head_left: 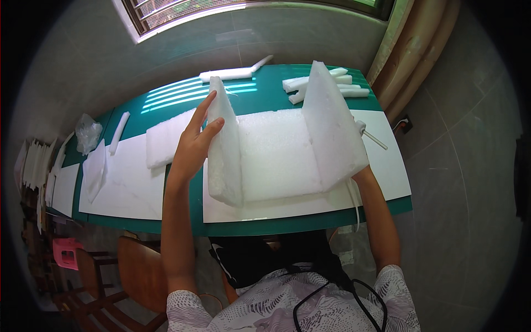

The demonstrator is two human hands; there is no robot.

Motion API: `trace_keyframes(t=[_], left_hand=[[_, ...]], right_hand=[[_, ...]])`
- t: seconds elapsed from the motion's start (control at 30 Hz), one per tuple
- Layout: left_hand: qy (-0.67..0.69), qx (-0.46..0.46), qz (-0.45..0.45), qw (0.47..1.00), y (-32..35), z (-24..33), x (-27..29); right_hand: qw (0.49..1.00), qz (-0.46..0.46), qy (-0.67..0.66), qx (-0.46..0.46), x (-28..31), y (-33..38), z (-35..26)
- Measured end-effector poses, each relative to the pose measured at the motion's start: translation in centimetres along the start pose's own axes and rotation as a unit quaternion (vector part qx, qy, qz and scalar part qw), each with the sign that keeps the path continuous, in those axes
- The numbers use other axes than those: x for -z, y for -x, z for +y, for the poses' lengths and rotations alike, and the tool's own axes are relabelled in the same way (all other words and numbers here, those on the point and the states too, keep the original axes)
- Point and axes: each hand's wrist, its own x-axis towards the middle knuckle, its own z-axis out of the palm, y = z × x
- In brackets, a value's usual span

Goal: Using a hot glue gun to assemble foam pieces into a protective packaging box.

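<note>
A white foam piece faces me, made of a middle panel with a foam side panel standing up at each end. My left hand grips the left side panel, fingers along its outer face and thumb over its edge. Behind the right side panel is my right hand, against its outer face; the fingers are hidden there. Whether the foam piece rests on the white board under it or is lifted a little, I cannot tell.
Foam strips lie at the back right, another strip at the back. Left are a flat foam slab, a second white board and a crumpled plastic bag. A grey rod sticks out at right, a white cable below.
</note>
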Motion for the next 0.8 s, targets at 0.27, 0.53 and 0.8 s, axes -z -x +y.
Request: trace_keyframes(t=[0.27, 0.53, 0.8], left_hand=[[-0.013, 0.013, 0.003, 1.000, 0.2, 0.3, -0.5], [-0.003, 0.011, 0.000, 1.000, 0.3, 0.5, -0.5], [0.005, 0.006, -0.001, 1.000, 0.2, 0.0, -0.4]], right_hand=[[0.996, -0.005, -0.059, -0.060, -1.9, -0.7, -0.7], [0.998, 0.036, 0.043, -0.033, -2.1, -0.3, -0.9], [0.993, 0.022, 0.116, -0.008, -3.1, 0.5, -1.7]])
